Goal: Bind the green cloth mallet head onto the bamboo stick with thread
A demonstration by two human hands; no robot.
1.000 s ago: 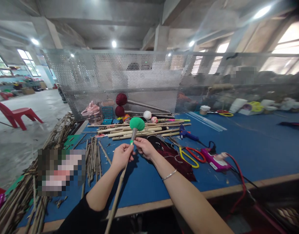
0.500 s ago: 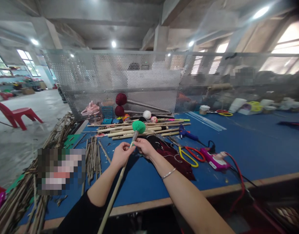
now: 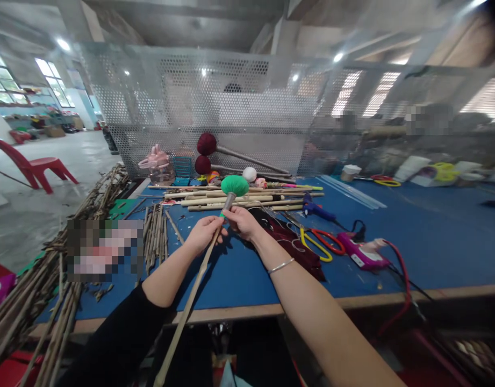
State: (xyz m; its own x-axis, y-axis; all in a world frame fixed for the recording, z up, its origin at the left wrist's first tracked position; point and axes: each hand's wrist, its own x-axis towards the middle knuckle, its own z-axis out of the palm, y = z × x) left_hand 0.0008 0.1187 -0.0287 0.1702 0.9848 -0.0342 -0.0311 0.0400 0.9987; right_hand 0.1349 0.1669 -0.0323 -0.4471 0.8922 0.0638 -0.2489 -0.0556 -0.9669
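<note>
A mallet with a round green head [image 3: 234, 185] and a long pale wooden stick [image 3: 196, 282] slants up in front of me, its lower end near my lap. Grey wrapping [image 3: 230, 201] covers the stick just under the head. My left hand [image 3: 204, 234] is closed round the stick below that wrapping. Beside it, the fingers of my right hand [image 3: 242, 222] pinch the stick at a small green band near the bottom of the wrapping. Fingers partly hide that band. Dark red cloth [image 3: 299, 250] lies on the table just right of my right hand.
Several bare sticks [image 3: 215, 202] lie behind the mallet, near two dark red mallets [image 3: 207, 144]. Scissors [image 3: 323, 242], a blue glue gun [image 3: 317, 210] and a magenta power strip [image 3: 362, 252] are to the right. Bundled twigs [image 3: 41, 279] line the left. A perforated screen [image 3: 247, 107] stands behind.
My view has tilted down and shifted a little left. My left-hand fingers have loosened slightly around the stick; both hands stay at the same part of the mallet.
</note>
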